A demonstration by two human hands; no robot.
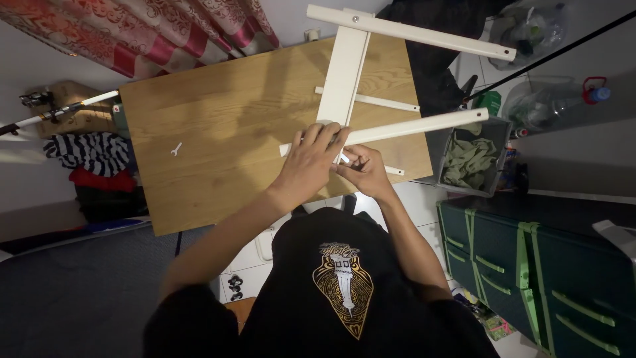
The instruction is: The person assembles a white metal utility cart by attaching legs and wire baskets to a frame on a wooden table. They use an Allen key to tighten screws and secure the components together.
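Red patterned curtain [159, 30] hangs at the upper left, above a light oak rectangular tabletop [225, 159] whose left half lies bare except for a small white metal wrench [175, 149]. Near the near edge, the left hand [308, 162] curls its fingers over the cream-painted wooden leg frame [344, 73] lying on the board. Just beside it, touching, the right hand [364, 171] pinches a small pale part, too small to tell. Right of the table's edge stands a grey bin [493, 142] of green cloth, then dark green drawers [563, 278].
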